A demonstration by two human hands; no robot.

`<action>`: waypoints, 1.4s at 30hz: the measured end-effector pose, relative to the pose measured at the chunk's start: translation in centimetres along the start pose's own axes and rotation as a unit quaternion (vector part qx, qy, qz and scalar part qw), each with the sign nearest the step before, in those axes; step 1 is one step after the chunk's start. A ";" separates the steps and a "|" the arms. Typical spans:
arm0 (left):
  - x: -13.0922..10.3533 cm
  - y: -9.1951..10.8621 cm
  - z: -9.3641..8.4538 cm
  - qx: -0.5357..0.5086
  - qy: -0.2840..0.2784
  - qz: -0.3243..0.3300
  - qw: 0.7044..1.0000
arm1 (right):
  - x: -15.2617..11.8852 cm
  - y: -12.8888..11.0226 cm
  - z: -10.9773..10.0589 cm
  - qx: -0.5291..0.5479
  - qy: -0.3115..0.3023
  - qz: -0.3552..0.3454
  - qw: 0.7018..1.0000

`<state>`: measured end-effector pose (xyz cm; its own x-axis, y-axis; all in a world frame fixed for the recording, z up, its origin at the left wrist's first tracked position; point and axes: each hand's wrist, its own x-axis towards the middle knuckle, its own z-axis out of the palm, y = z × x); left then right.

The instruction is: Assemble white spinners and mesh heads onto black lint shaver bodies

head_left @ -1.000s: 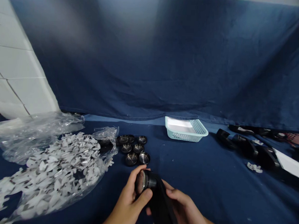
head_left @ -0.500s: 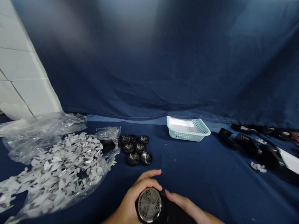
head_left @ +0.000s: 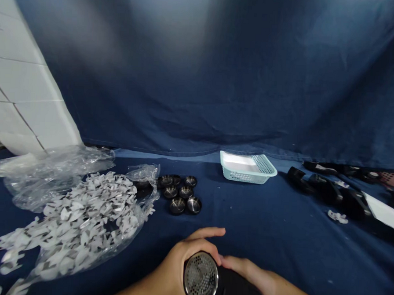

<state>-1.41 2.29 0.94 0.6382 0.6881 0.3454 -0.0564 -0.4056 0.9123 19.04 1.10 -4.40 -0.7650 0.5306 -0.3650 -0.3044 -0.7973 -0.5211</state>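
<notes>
Low in the head view I hold a black fabric shaver (head_left: 238,292) with a round, perforated metal head (head_left: 201,278) facing up. My left hand (head_left: 174,267) wraps round the head end, its thumb side out of sight and one finger stretched past the far rim. My right hand (head_left: 259,274) grips the black body along its right side, its fingertips meeting the left fingers just beyond the head. Beyond the hands, several round black shaver caps (head_left: 177,205) with perforated metal insides sit in a cluster on the blue cloth (head_left: 245,225).
At the left a heap of small white plastic pieces (head_left: 90,230) lies on clear plastic bags (head_left: 60,166). A light-blue basket (head_left: 248,177) with a white lining stands at the back. Several black shaver bodies (head_left: 325,188) and a small white part (head_left: 337,217) lie at the right.
The shaver's head has shifted slightly right and tilted in my hands. My left fingers have slid right over its far side, closer to my right fingertips.
</notes>
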 end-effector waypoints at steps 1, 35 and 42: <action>0.0 0.3 -0.1 0.003 -0.008 0.000 1.000 | 0.1 0.0 0.0 0.002 0.003 -0.002 1.000; -0.6 -3.9 0.0 0.071 0.236 -0.140 0.959 | 0.5 -0.3 0.6 -0.207 0.072 -0.306 0.927; -0.7 -4.1 0.3 0.023 0.252 -0.141 0.957 | 0.7 0.7 0.3 -0.301 0.154 -0.354 0.872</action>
<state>-1.38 3.29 -3.15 0.1720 0.9721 0.1594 0.1044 -0.1789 0.9783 18.10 0.77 -4.77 -0.2901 0.9544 0.0707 -0.2153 0.0069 -0.9765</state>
